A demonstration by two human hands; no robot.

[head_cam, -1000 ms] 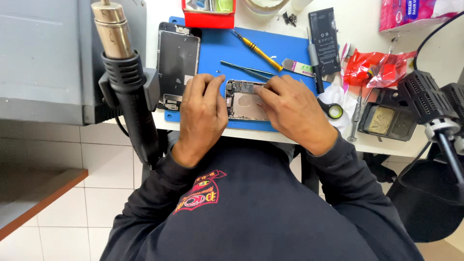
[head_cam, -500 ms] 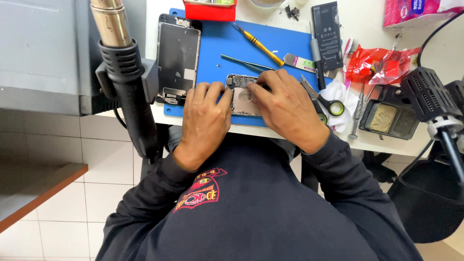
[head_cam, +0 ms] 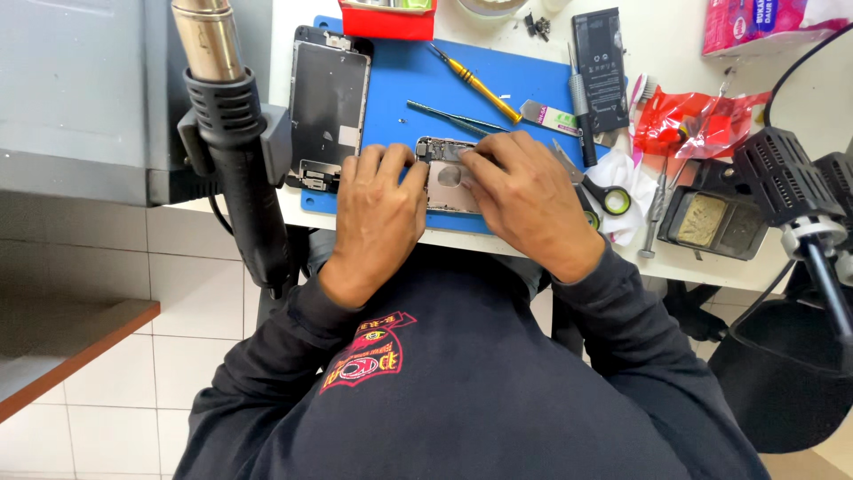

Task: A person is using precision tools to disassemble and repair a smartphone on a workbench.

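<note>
Blue mat (head_cam: 391, 89) bears an opened phone body (head_cam: 446, 182), gripped by left hand (head_cam: 378, 213) and right hand (head_cam: 529, 204) fingers.

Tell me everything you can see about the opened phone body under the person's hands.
The opened phone body lies flat on the blue mat, near its front edge. It looks like a pinkish metal shell with a round hole near the middle and dark circuit parts at its top end. The left hand rests on its left edge; the right hand covers its right side, fingertips at the top. The lower part is hidden.
</note>
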